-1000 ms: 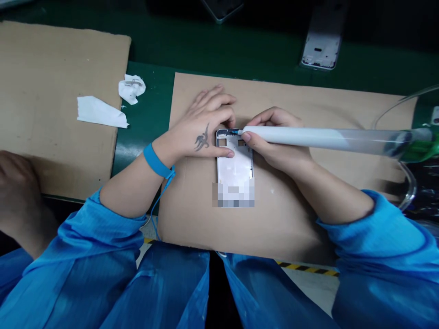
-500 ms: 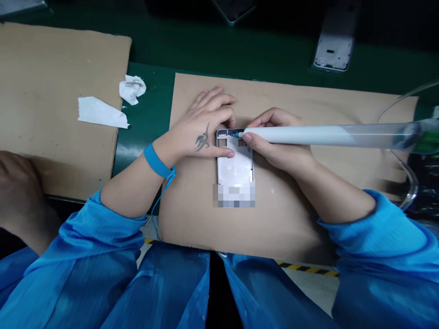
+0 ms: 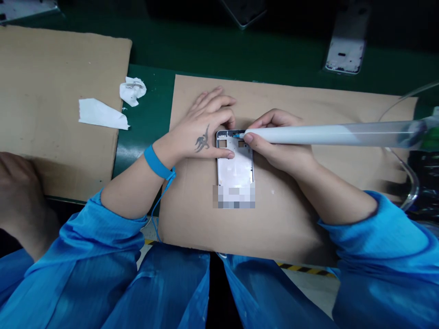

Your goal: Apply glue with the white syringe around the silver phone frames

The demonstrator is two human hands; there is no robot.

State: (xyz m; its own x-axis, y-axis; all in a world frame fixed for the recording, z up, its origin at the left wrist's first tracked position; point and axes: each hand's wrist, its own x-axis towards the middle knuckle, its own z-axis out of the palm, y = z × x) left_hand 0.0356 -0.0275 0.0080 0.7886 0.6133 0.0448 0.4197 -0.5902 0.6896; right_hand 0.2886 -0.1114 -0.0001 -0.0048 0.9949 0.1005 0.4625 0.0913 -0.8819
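Head view:
- Your left hand grips the metal phone frame, thumb on its face and fingers curled to its far edge.
- Your right hand closes on a large glue syringe, its fine blue tip at the frame's far edge.
- The frame lies flat, mid-left on a cardboard sheet.
- A blue wrist strap circles your left wrist.
- Two white tissue scraps lie left, on and beside another cardboard sheet.
- Another person's hand rests near left.
- A second phone frame lies far right.
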